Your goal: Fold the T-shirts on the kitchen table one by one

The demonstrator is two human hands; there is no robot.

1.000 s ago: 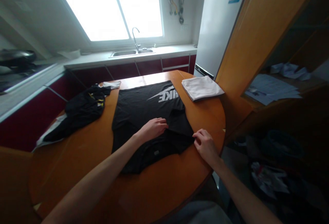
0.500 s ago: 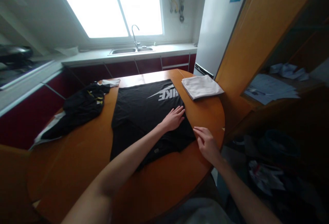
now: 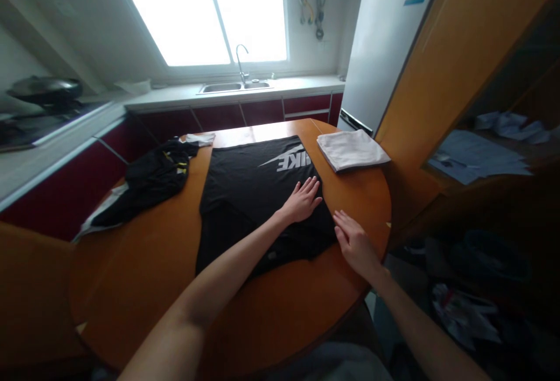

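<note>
The black T-shirt lies spread on the round tabletop, the left hand pressed flat and open on it, the right hand open, apparently touching its near right edge, beside a folded white cloth.

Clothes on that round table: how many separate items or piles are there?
3: a black T-shirt spread in the middle under both hands, a crumpled dark heap at left, a folded white garment at right. The heap may hide more.
</note>
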